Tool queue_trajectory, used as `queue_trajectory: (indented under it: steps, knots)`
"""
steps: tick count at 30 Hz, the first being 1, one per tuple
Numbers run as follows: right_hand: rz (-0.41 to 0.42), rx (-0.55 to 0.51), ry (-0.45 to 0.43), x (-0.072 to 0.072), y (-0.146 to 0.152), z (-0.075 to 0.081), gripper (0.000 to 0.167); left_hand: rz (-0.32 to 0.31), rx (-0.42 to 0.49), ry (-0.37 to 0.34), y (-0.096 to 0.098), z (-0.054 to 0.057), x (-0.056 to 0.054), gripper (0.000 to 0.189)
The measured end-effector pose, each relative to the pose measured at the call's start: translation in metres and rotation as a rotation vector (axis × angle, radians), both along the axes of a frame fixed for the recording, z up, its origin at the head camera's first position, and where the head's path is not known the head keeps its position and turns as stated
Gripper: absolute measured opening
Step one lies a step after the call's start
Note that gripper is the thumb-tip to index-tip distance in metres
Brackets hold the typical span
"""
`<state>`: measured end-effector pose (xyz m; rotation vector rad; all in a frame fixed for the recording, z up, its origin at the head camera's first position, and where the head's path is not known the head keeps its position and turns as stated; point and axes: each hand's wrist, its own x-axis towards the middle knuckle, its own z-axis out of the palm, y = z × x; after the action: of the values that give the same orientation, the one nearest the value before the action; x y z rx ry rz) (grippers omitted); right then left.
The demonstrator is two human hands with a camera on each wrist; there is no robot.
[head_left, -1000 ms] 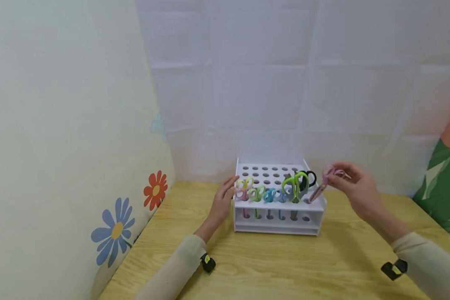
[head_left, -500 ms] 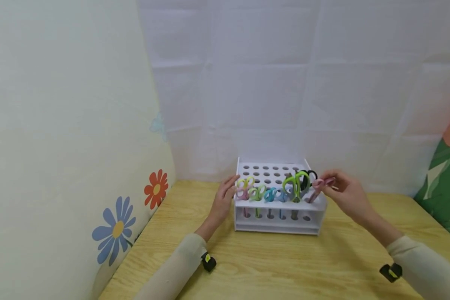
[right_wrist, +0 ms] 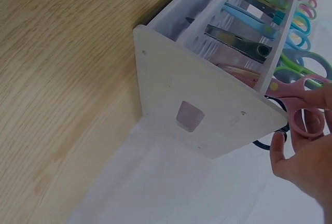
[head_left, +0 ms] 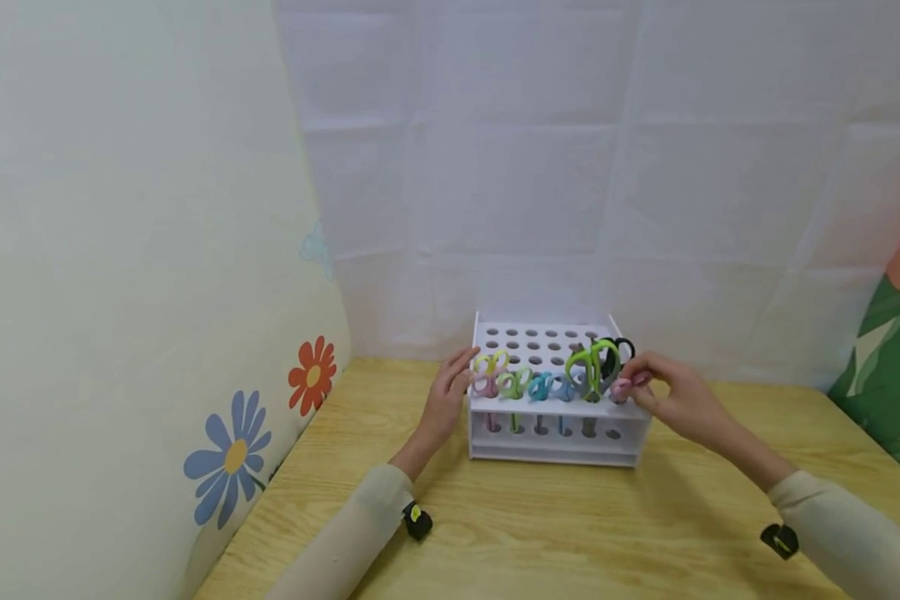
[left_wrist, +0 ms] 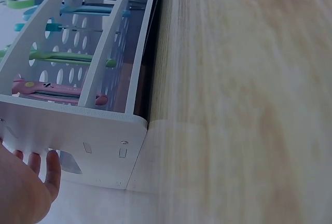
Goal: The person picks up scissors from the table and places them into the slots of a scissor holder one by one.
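My right hand [head_left: 678,398] pinches the handles of pink scissors [head_left: 619,390] at the right end of the front row of a white holed rack [head_left: 555,458]. In the right wrist view the blades of these pink scissors [right_wrist: 290,90] reach through the top panel into the rack. My left hand [head_left: 446,402] rests on the rack's left side, fingers nearly straight. Green-and-grey scissors [head_left: 592,371] stand beside the pink pair. Further left come blue scissors [head_left: 565,387], teal scissors [head_left: 540,387], light green scissors [head_left: 513,385] and another pink pair [head_left: 485,385].
Black-handled scissors [head_left: 627,348] and yellow-handled scissors [head_left: 500,360] stand in holes farther back. The rack sits on a wood-grain table [head_left: 540,533], close to a white cloth backdrop [head_left: 525,192]. A flower-patterned cloth [head_left: 311,375] hangs at the left.
My right hand has moved left and down with the pink scissors, whose blades have sunk into the front right hole and whose handles now sit near the top panel. My left hand has stayed put.
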<state>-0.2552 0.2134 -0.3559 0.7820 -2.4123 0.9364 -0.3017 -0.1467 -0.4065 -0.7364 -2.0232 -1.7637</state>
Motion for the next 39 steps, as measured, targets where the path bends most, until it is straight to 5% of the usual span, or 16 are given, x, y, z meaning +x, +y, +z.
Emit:
queue_trajectory:
  steps: [26,35,39]
  knots:
    - [-0.032,0.041,0.006,-0.004,0.002,-0.009,0.029,-0.013,-0.002,0.001,0.001,-0.001,0.002,0.038]
    - [-0.029,0.042,0.021,-0.007,-0.001,-0.017,0.029,0.012,0.012,0.006,0.002,-0.03,-0.027,0.039]
    - [-0.044,0.01,0.032,-0.009,-0.003,-0.024,0.029,0.024,0.014,0.008,0.0,-0.034,-0.028,0.039]
